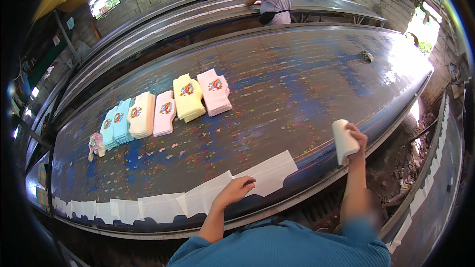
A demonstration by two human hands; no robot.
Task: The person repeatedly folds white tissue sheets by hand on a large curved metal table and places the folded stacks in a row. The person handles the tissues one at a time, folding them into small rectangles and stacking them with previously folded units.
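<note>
In my raised right hand (358, 141) is a slightly curled bundle of white sheets (345, 142), gripped along its right side above the table's near edge. My left hand (236, 191) hovers over or rests on a row of white sheets (161, 206) along that edge; I cannot tell whether it touches them. Its fingers are curled together with the thumb, and anything inside them is hidden. The rightmost white sheet (271, 170) lies just beyond my left fingertips, overlapping the one beside it.
Stacks of printed cloth pieces in blue, cream, pink and yellow (189, 96) stand mid-left on the long paint-stained table (277, 104). A crumpled cloth (96, 146) lies left of them. Across the table a person (275, 0) works at another long table (198, 12).
</note>
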